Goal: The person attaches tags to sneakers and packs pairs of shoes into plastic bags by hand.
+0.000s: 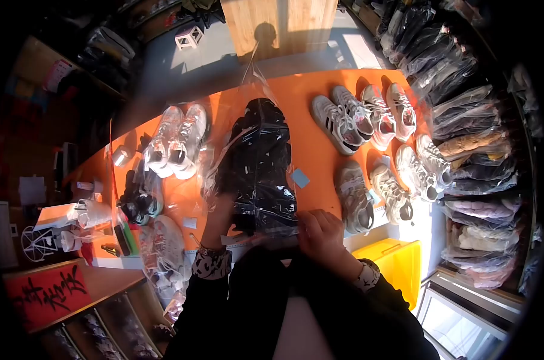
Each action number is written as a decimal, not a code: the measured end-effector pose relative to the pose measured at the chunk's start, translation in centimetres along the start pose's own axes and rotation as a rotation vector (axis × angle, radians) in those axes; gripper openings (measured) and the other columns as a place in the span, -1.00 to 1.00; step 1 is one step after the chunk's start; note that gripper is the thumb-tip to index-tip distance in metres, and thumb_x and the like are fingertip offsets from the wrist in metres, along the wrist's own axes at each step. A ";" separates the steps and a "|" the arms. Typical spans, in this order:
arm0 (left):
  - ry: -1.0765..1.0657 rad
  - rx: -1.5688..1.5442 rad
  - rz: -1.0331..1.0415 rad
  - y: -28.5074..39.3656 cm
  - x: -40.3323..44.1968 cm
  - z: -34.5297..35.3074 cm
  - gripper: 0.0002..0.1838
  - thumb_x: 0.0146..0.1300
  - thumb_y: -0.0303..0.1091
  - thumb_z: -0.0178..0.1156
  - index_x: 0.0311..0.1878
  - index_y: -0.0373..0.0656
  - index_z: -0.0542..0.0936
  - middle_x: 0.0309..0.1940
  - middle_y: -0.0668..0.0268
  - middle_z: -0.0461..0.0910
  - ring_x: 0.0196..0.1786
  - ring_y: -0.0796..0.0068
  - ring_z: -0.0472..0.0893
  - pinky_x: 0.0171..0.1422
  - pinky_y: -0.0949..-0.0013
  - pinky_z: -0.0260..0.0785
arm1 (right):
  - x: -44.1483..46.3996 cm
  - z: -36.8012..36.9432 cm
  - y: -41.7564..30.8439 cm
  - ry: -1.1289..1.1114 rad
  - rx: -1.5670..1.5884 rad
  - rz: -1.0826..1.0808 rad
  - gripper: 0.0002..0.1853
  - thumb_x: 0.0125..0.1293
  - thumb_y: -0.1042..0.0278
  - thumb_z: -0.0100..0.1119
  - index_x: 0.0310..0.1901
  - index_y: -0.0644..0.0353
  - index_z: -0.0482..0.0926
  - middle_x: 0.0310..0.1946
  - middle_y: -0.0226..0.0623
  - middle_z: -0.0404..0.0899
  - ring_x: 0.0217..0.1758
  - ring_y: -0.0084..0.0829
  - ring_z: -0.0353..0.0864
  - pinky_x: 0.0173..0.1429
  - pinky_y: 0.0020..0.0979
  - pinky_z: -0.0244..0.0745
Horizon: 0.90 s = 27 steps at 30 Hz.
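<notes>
In front of me on the orange table lies a glossy black bundle (pixel 261 162), which looks like a folded garment, inside a clear plastic bag (pixel 252 78) whose top rises to a point at the far end. My right hand (pixel 321 235) is closed at the near right corner of the bag, fingers pinching its edge. On the near left side, my left hand (pixel 220 213) is against the bundle; its fingers are blurred and hidden by plastic and shadow. A small blue paper (pixel 301 178) lies just right of the bundle.
Several pairs of sneakers (pixel 377 117) stand on the right of the orange table (pixel 308 132). Plastic-wrapped white shoes (pixel 177 141) are at the left. A yellow bin (pixel 398 264) sits below the near right edge. Racks of bagged garments (pixel 473 126) line the right side.
</notes>
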<state>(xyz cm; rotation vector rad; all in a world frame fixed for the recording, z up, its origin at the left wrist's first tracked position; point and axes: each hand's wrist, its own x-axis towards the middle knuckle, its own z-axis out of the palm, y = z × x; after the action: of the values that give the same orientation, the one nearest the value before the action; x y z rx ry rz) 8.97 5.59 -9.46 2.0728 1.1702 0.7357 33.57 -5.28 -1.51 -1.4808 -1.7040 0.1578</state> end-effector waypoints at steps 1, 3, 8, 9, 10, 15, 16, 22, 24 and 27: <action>0.000 0.120 0.078 -0.2 -0.1 0.2 -0.74 0.10 -0.49 0.09 -0.12 -0.21 0.61 -0.25 0.12 0.60 -0.17 0.16 0.59 -0.13 0.22 0.44 | -0.3 -0.1 0.1 -0.066 -0.070 -0.037 -0.79 0.00 0.50 0.25 -0.29 0.20 0.46 -0.49 -0.30 0.49 -0.53 -0.26 0.52 -0.48 -0.32 0.41; -0.058 0.451 0.133 -0.5 0.7 0.8 -0.68 0.08 -0.45 0.10 -0.05 -0.19 0.61 -0.20 0.11 0.59 -0.09 0.15 0.59 -0.08 0.18 0.44 | -0.7 -0.1 0.2 -0.135 -0.137 -0.082 -0.82 -0.03 0.47 0.26 -0.38 0.18 0.45 -0.54 -0.33 0.43 -0.53 -0.30 0.50 -0.49 -0.33 0.39; 0.193 0.213 -0.102 -2.1 3.4 3.3 -0.70 0.02 -0.43 0.14 -0.13 -0.18 0.62 -0.19 0.10 0.61 -0.09 0.11 0.59 -0.02 0.09 0.42 | -3.3 1.1 -0.2 -0.165 -0.019 -0.075 -0.82 -0.10 0.47 0.28 -0.47 0.18 0.44 -0.60 -0.30 0.40 -0.59 -0.25 0.46 -0.51 -0.29 0.37; 0.247 0.685 0.227 -2.5 3.7 3.6 -0.73 -0.02 -0.43 0.16 -0.19 -0.20 0.63 -0.24 0.10 0.62 -0.14 0.06 0.59 -0.05 0.06 0.42 | -3.7 1.4 -0.2 -0.166 -0.021 -0.077 -0.82 -0.10 0.47 0.28 -0.47 0.18 0.44 -0.60 -0.30 0.40 -0.59 -0.25 0.46 -0.51 -0.29 0.37; 0.249 0.684 0.227 -2.7 3.8 4.0 -0.73 -0.02 -0.43 0.16 -0.19 -0.20 0.63 -0.24 0.10 0.62 -0.14 0.06 0.59 -0.05 0.06 0.42 | -3.9 1.7 -0.1 -0.164 -0.018 -0.085 -0.82 -0.08 0.45 0.29 -0.47 0.18 0.44 -0.59 -0.30 0.41 -0.59 -0.24 0.48 -0.51 -0.29 0.38; 0.364 -0.037 -0.228 6.6 5.0 1.8 -0.70 -0.16 -0.38 0.26 -0.30 -0.32 0.59 -0.38 -0.03 0.60 -0.28 -0.10 0.58 -0.20 0.08 0.45 | -2.2 1.4 -1.0 -0.139 -0.086 0.086 -0.81 -0.03 0.40 0.31 -0.47 0.17 0.44 -0.56 -0.28 0.47 -0.56 -0.22 0.53 -0.49 -0.29 0.41; 0.332 0.003 -0.206 7.1 5.1 1.6 -0.70 -0.16 -0.38 0.28 -0.30 -0.33 0.59 -0.43 -0.07 0.59 -0.33 -0.13 0.58 -0.21 0.08 0.45 | -1.6 1.2 -1.5 -0.091 -0.068 0.153 -0.81 -0.01 0.40 0.31 -0.46 0.18 0.45 -0.54 -0.26 0.48 -0.54 -0.21 0.54 -0.48 -0.29 0.42; 0.182 0.162 -0.325 9.9 4.9 1.6 -0.72 -0.16 -0.35 0.29 -0.33 -0.28 0.60 -0.44 -0.01 0.61 -0.33 -0.13 0.60 -0.22 0.05 0.45 | -0.7 1.3 -1.1 -0.152 -0.081 0.051 -0.88 -0.02 0.47 0.26 -0.44 0.19 0.49 -0.55 -0.26 0.47 -0.51 -0.22 0.55 -0.45 -0.29 0.43; 0.204 0.137 -0.287 9.4 5.0 1.9 -0.72 -0.15 -0.34 0.29 -0.33 -0.26 0.60 -0.42 0.00 0.61 -0.33 -0.10 0.60 -0.21 0.04 0.46 | -1.5 1.6 -0.6 -0.223 -0.066 -0.026 -0.89 -0.04 0.50 0.25 -0.45 0.19 0.50 -0.56 -0.26 0.46 -0.51 -0.22 0.54 -0.45 -0.29 0.43; 0.198 0.221 -0.243 9.5 5.0 2.2 -0.73 -0.14 -0.32 0.29 -0.33 -0.25 0.59 -0.41 0.03 0.62 -0.34 -0.05 0.61 -0.22 0.05 0.46 | -2.6 1.5 -0.3 -0.238 -0.007 -0.159 -0.88 0.03 0.43 0.25 -0.41 0.12 0.49 -0.56 -0.39 0.44 -0.54 -0.34 0.49 -0.50 -0.34 0.34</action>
<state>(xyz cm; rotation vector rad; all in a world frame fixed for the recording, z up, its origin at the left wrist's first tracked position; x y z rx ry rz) 17.78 5.63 -2.89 2.0162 1.6455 0.7336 32.18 -6.92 -3.61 -1.3670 -2.0065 0.2510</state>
